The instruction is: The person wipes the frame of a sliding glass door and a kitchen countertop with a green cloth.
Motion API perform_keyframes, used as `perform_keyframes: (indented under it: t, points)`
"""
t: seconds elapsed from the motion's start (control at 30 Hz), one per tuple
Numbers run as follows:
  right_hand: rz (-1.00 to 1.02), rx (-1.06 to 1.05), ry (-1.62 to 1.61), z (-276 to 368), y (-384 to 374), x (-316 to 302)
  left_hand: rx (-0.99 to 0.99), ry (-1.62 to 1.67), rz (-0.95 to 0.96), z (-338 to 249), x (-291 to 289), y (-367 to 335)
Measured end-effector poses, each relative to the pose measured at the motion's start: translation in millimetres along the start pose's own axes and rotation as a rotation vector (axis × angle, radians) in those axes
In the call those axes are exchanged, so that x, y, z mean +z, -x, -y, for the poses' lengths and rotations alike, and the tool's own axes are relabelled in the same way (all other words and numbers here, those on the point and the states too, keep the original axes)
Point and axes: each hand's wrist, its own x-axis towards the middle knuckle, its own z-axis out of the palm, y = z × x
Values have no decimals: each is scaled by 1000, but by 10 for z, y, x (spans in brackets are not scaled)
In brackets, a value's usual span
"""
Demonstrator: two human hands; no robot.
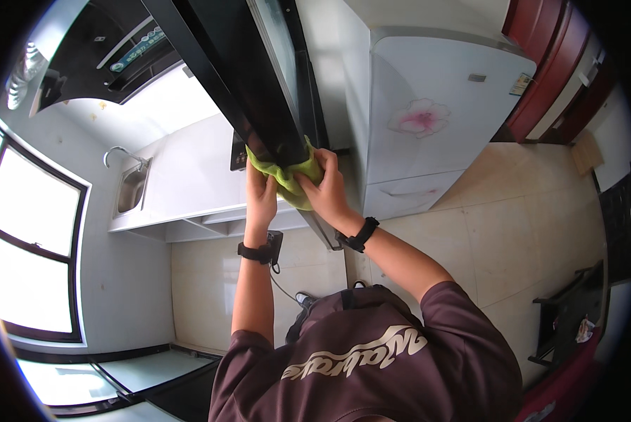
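Note:
A yellow-green cloth [295,184] is wrapped around the near edge of a black door frame [262,91], which looks like a sliding glass door. My left hand [261,191] grips the cloth on the left side of the frame, its fingers partly hidden behind the black panel. On the other side my right hand [326,184] presses the cloth, thumb bent over its front, fingers curled at the frame's edge. Both arms reach forward, a black band on each wrist.
At left, a white counter [181,162] holds a sink [130,190] with a curved faucet [122,151]; a dark range hood [118,56] hangs above. A white fridge [435,91] with a pink flower stands right of the door. A black chair-like frame [569,313] is at lower right.

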Motion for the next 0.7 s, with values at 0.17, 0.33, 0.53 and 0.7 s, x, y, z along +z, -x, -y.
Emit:
perform_keyframes:
  t: [0.17,0.33,0.53,0.7]
  points:
    - [5,42,74,11,-33,-39,-20,30,55,-60,-19,-101]
    - [-5,59,39,205,-166,-7,-1,108,45,-107,12,-232]
    - [-50,-37,59,275,-254,43,-26,70,45,-161,30,-258]
    - [-36,-13,63,260,-217,51,-35,74,57,7,19,-154]
